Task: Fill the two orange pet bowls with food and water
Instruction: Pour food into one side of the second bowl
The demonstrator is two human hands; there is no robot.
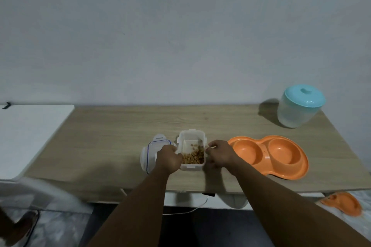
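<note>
An orange double pet bowl (267, 170) lies on the wooden table (112, 132) at the right; both of its hollows look dry and bare. Left of it stands a clear food container (190, 140) without its lid, with brown kibble in its near half. My left hand (168, 158) grips the container's left wall and my right hand (219, 153) grips its right wall. The container's clear lid (150, 150), edged in blue, lies flat just left of my left hand. A clear jug with a turquoise lid (300, 108) stands at the table's far right corner.
A white surface (30, 134) adjoins the table on the left. A second orange pet bowl (343, 205) lies on the floor at the lower right. A white cable (192, 209) hangs under the table's front edge. A wall rises directly behind the table.
</note>
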